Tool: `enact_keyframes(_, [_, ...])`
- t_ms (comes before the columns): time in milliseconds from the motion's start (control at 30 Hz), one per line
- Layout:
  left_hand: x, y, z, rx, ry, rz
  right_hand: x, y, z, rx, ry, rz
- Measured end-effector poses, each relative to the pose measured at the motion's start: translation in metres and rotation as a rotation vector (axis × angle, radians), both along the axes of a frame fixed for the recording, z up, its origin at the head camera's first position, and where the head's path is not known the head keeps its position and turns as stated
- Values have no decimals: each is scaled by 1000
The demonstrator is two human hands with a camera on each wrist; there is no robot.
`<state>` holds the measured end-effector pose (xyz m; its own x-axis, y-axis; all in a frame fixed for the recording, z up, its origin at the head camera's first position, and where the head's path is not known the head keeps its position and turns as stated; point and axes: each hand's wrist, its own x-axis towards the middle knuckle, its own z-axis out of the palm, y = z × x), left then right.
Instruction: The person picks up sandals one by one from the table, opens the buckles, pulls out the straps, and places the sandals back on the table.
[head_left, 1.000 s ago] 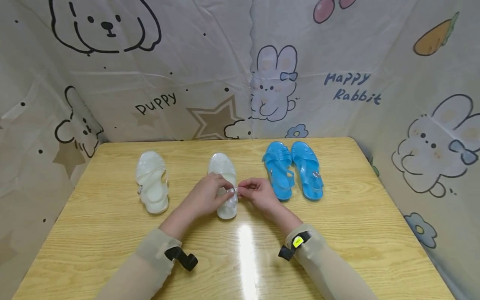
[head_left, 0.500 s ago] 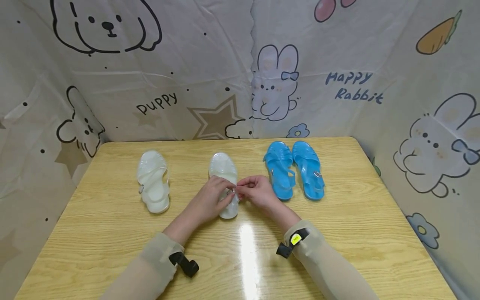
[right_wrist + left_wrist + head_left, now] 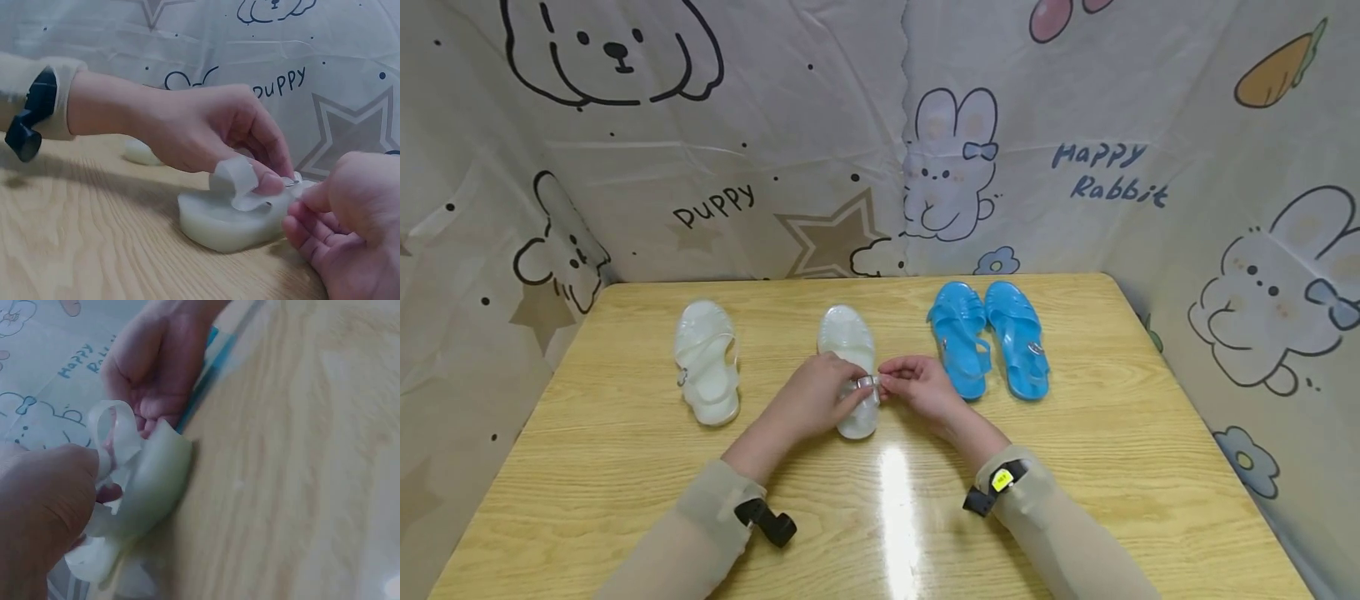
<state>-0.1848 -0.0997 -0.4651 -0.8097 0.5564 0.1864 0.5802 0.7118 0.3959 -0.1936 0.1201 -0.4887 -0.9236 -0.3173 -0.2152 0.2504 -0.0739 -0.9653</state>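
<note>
Sandal strap [image 3: 874,381] in pinching right hand [image 3: 922,389]

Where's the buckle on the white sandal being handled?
In the head view, the buckle is below centre, on the right side of the middle white sandal, between the left hand and right hand.

In the head view, light is falling evenly on the table [image 3: 587,467], with white glare streaking down its middle. Both wrist views are looking dimmer and softer; the right is showing shadow beneath the left arm [image 3: 112,105].
</note>
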Motion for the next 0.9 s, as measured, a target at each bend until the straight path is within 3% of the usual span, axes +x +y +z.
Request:
enact_keyframes(133, [2, -1, -5, 0, 93, -47, -1, 1, 1, 50, 11, 11])
enact_keyframes(267, [1, -2, -11, 24, 142, -80, -1, 0, 3, 63, 37, 23])
enact_keyframes(500, [0, -2, -12, 69, 133, -105, 0, 0, 2, 26, 81, 23])
enact_keyframes(767, [2, -1, -14, 118, 98, -79, 1, 7, -1, -5, 103, 63])
enact_keyframes(900, [3, -1, -16, 132, 97, -60, 2, 7, -1, 18, 112, 44])
